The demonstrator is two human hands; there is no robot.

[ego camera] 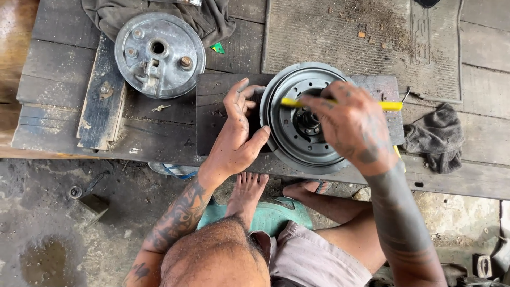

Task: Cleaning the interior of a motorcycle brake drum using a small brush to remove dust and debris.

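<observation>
A round grey metal drum hub (289,139) lies flat on a dark wooden board (212,101). My left hand (237,133) grips the hub's left rim, thumb on its lower edge. My right hand (353,125) is over the hub's centre and holds a yellow-handled tool (390,106) that lies across the hub, its yellow tip (289,101) showing left of my fingers. The hub's centre is partly hidden under my right hand.
A second round metal plate (159,55) lies at the upper left on a plank beside a dark cloth (212,16). A grey rag (438,135) lies to the right. A ribbed rubber mat (366,37) covers the far planks. My bare feet (247,188) rest below the platform edge.
</observation>
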